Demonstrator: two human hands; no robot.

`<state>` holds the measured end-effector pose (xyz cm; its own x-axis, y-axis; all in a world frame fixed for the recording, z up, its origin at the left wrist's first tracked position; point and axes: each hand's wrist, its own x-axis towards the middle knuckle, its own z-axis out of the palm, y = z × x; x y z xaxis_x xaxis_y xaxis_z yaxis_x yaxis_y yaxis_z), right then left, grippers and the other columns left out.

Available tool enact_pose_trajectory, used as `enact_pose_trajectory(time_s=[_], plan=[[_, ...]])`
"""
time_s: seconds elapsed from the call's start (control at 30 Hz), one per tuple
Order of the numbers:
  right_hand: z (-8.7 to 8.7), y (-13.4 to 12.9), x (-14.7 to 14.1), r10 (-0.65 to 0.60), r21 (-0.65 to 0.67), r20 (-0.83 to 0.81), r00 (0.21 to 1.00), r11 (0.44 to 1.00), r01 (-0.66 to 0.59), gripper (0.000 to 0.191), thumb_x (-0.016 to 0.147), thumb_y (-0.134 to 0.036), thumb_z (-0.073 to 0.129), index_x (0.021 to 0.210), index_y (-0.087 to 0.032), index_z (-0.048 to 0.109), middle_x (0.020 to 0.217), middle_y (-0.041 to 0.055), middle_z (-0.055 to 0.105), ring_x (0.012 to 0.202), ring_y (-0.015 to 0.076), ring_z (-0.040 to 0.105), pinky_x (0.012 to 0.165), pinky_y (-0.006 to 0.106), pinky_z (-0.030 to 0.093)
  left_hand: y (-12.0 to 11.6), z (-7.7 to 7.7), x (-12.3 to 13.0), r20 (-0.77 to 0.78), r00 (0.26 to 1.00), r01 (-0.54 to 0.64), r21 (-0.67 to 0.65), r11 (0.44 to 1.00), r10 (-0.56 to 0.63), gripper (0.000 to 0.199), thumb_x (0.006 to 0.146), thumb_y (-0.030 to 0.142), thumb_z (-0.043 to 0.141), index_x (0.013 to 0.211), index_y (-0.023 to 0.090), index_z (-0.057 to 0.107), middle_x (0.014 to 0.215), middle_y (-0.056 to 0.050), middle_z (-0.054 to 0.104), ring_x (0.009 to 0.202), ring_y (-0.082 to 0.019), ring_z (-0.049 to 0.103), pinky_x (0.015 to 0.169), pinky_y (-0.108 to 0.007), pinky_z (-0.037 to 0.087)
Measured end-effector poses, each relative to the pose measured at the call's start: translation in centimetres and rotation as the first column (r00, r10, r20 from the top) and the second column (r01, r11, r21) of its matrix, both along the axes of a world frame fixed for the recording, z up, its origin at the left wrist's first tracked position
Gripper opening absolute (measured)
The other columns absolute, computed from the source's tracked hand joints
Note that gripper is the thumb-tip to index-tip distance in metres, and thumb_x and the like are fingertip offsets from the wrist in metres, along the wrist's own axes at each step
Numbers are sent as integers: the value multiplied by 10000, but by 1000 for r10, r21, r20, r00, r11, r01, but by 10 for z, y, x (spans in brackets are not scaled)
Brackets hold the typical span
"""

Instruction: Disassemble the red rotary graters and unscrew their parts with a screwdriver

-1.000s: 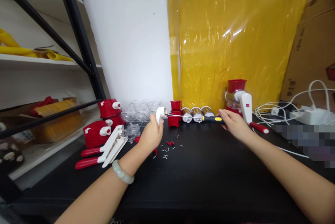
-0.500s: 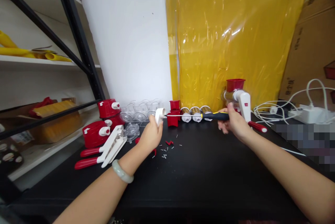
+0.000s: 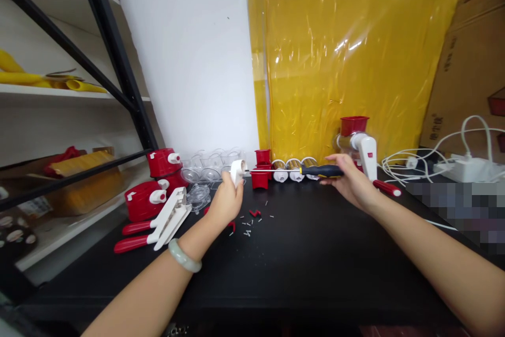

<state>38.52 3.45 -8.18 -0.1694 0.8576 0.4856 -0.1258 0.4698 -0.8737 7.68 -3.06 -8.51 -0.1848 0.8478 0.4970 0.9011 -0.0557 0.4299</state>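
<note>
My left hand [image 3: 226, 197] is closed on a white plastic part [image 3: 236, 170] with a round, hollow end, held above the table. A screwdriver [image 3: 321, 171] with a black and yellow handle lies level in the air, its long shaft reaching the opening of that part; what the tip touches inside is too small to make out. At the butt of the handle is my right hand [image 3: 349, 179], its palm against the end and its fingers partly stretched out around it. Below, small screws [image 3: 247, 233] and a bent red piece [image 3: 255, 213] lie on the black table [image 3: 300, 268].
Left are red housings [image 3: 144, 201], white parts with red handles [image 3: 136, 243] and clear plastic pieces [image 3: 198, 196]. Behind stand red hoppers [image 3: 260, 176] and several grater drums [image 3: 294, 170]. At right are an assembled rotary grater [image 3: 367, 155], white cables [image 3: 414, 155] and a power strip [image 3: 465, 171].
My right hand has shifted its grip on the screwdriver handle, with the fingers now more stretched out. The white part stays in my left hand, the shaft at its opening.
</note>
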Motion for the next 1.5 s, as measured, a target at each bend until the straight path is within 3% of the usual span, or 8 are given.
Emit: enact_pose_trajectory(time_s=[0.17,0.37,0.53,0.67,0.9,1.1,1.23,1.5], plan=[[1,-3,6,-255,172,479,840,966,195,532,874,-666,357,654,-218,540,478,8,483,471,170,483,499,306,385,1,-2,2,-76,997,-27,6,1000,27,238,948,381,344,1025,156,349,759,-141,659,630,-256,655,567,-317,443],[6,-13,2,-381,591,232,895,786,182,196,829,-427,614,926,-258,590,910,53,594,883,228,587,830,380,466,1,0,-1,-29,1000,-10,-33,999,9,254,949,386,342,1036,148,352,763,-147,666,633,-254,661,584,-326,460],[1,-14,-5,-271,417,84,959,883,213,478,715,-486,720,1060,-273,468,974,40,570,900,211,601,752,330,506,4,-4,-2,-4,1000,13,-4,1000,-13,241,941,374,359,1030,150,343,751,-132,654,629,-248,655,566,-312,452],[-2,-8,0,-236,215,320,918,961,172,458,896,-642,336,918,-229,532,639,4,557,556,187,566,573,326,463,5,-6,-3,22,999,32,-2,999,-32,243,938,373,373,1028,149,342,726,-111,645,596,-235,643,555,-304,450],[4,-12,4,-365,507,338,867,847,159,285,895,-500,487,927,-229,569,895,52,635,868,225,611,804,354,462,4,-3,-2,-57,998,4,26,1000,-3,234,937,337,373,1046,131,359,773,-148,652,664,-263,656,597,-328,459],[1,-12,-2,-156,360,202,967,930,75,448,736,-509,697,1043,-257,489,1008,44,570,881,199,603,737,329,509,6,-4,-4,-45,999,-25,9,1000,25,264,932,347,380,1063,118,375,789,-165,659,694,-276,662,628,-349,475],[1,-7,0,-96,144,220,971,987,65,427,869,-653,407,899,-234,488,661,-6,560,521,156,546,508,299,446,6,-6,-2,-38,999,-15,-1,1000,15,271,930,358,383,1063,123,372,769,-154,653,662,-271,656,611,-349,472],[2,-6,7,-211,396,401,892,917,38,252,908,-473,491,888,-225,531,724,0,576,655,159,548,639,295,436,10,-5,-10,-6,1000,18,40,999,-18,271,924,365,400,1057,131,367,683,-85,623,552,-226,620,573,-329,474]])
